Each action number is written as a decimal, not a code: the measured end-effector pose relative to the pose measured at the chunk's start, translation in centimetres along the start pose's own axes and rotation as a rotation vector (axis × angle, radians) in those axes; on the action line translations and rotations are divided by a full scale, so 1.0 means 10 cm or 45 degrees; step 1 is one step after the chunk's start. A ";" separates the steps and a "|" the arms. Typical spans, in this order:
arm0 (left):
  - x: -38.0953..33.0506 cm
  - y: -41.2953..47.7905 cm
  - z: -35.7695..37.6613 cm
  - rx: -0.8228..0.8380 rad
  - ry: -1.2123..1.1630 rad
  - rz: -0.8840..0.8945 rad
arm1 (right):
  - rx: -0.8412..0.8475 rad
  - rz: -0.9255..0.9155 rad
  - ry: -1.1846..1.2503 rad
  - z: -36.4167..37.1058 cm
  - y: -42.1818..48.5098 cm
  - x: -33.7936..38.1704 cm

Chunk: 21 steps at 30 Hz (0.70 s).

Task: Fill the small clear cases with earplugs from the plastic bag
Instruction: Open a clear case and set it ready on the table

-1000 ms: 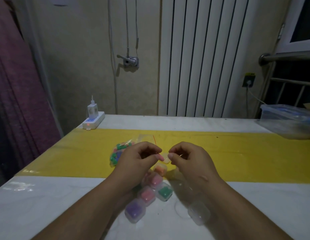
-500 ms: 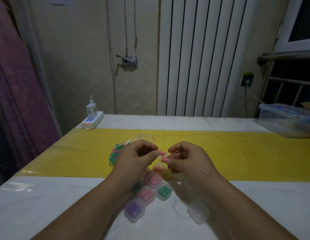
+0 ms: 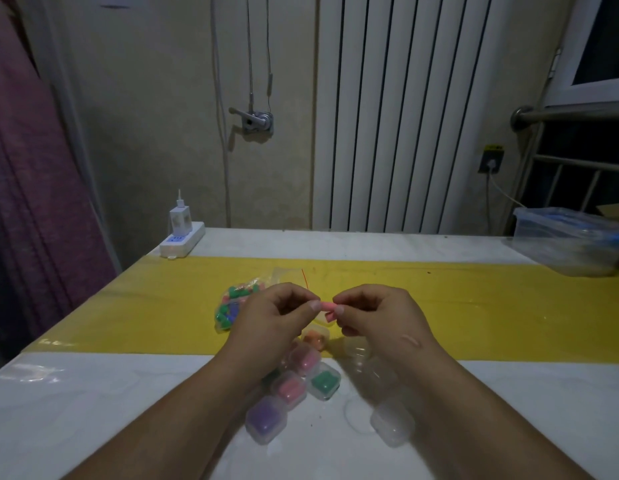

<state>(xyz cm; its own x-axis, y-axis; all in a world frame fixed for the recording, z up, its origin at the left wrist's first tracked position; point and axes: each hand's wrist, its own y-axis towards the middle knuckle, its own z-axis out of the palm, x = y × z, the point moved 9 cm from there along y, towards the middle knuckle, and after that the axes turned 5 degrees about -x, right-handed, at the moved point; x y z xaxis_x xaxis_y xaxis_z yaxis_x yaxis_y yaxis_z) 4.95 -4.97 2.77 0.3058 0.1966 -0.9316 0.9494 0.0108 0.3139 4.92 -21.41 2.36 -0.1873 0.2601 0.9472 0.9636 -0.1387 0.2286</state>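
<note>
Both hands meet above the table's middle. My left hand [image 3: 273,317] pinches one end of a pink earplug [image 3: 328,307], and my right hand [image 3: 377,315] pinches its other end, with a second pink earplug hanging just below. The plastic bag [image 3: 232,306] of mixed-colour earplugs lies on the yellow strip, partly hidden behind my left hand. Below my hands sit several small clear cases: an orange-filled one [image 3: 314,338], pink ones [image 3: 303,358], a green one [image 3: 323,382], a purple one [image 3: 265,418]. An empty clear case [image 3: 392,422] lies to the right.
A white power strip [image 3: 181,241] with a charger sits at the table's far left corner. A clear plastic storage box [image 3: 567,239] stands at the far right. A radiator and wall are behind the table [image 3: 93,393].
My hands have come closer together, and the pink earplugs now show plainly between both thumbs and forefingers. The pale piece seen between the fingers a second ago is gone from view.
</note>
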 end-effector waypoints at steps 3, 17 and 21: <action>-0.02 -0.01 0.04 0.021 0.084 0.030 | -0.060 -0.029 -0.105 -0.10 0.03 0.01; -0.29 -0.70 0.90 1.007 0.888 0.888 | -0.220 0.013 -0.118 -0.31 0.16 -0.15; -0.27 -0.67 0.92 0.953 0.991 0.900 | -0.211 -0.004 -0.140 -0.27 0.15 -0.12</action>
<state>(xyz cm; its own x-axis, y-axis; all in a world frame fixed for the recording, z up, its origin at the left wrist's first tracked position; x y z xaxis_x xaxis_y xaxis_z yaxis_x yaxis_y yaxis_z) -1.60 -14.57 1.53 0.8739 0.4535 -0.1751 0.4858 -0.8287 0.2781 6.10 -24.51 2.14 -0.1599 0.3622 0.9183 0.9165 -0.2910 0.2744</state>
